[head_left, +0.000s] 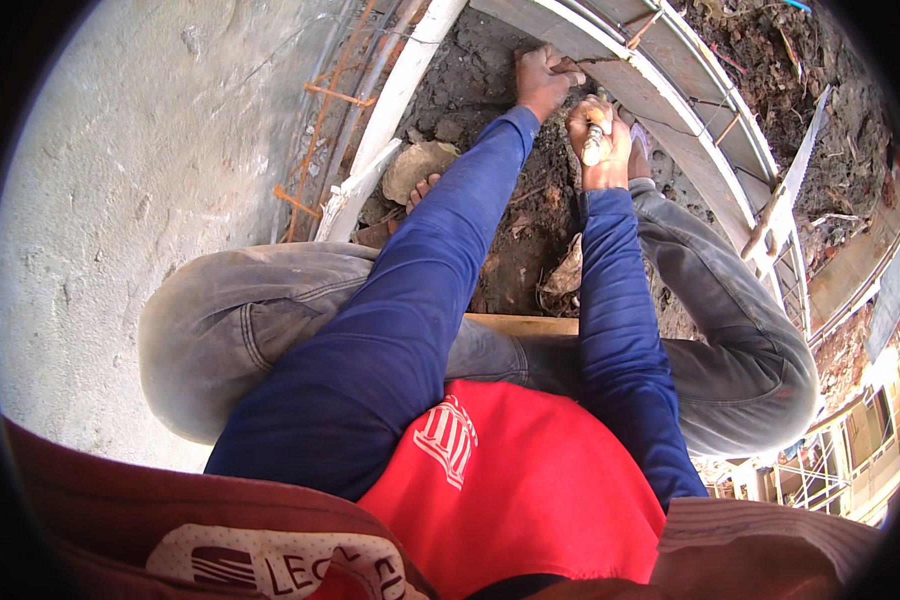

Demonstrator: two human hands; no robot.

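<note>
My left hand (544, 82) reaches down to the inner face of a long wooden form board (660, 105). Its fingers are closed together near the board, and whatever they hold is too small to make out. Just right of it, my right hand (602, 140) is wrapped round a tool with a pale, worn handle (594, 146). The handle's end points up toward me, while the working end is hidden below the fist. Dark, damp soil (515, 225) lies beneath both hands, between my bent knees.
A rough concrete wall (150, 170) stands at the left, beside a white-edged board (395, 100) and rusty steel bars (340, 95). A handsaw (805, 150) leans on the right form. A flat stone (420, 170) and a wooden plank (525, 325) lie near my legs.
</note>
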